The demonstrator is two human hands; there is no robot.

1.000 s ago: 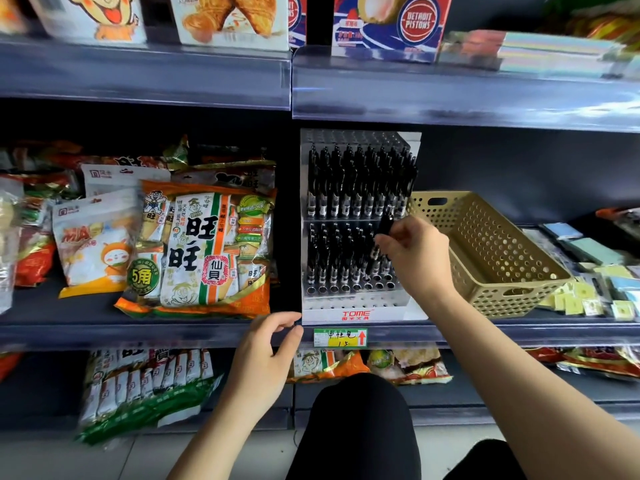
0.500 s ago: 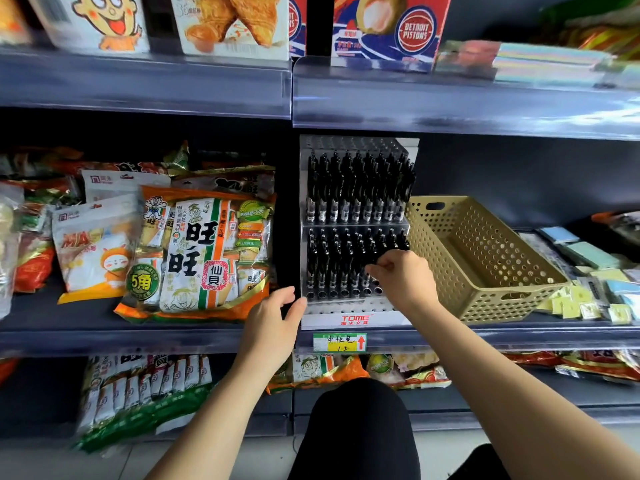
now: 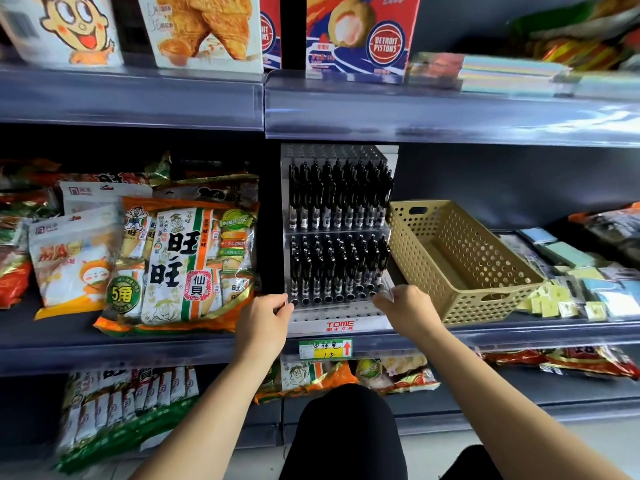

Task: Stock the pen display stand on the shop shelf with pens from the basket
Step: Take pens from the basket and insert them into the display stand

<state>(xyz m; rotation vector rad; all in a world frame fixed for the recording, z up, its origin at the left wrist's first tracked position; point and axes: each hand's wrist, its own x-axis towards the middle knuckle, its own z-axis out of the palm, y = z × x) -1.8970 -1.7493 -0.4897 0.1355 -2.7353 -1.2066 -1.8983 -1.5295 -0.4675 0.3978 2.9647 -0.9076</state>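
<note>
The left hand [image 3: 266, 320] and right hand [image 3: 406, 308] were each curled round a front corner of the pen display stand [image 3: 339, 315], which sat at the shelf's [image 3: 519, 336] front edge. Pens [image 3: 337, 202] filled both tiers, and the basket [image 3: 485, 306] beside it looked empty. Seemed like a squaring-up job, so I'd have pushed both sides evenly and kept it flat.

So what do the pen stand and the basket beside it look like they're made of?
Pen stand: looks like rigid plastic, probably acrylic, with glossy clear tiers and side panels you can see through and a white perforated base. Basket: tan moulded plastic, matte-looking, with regular round holes and cut-out handles.
</note>
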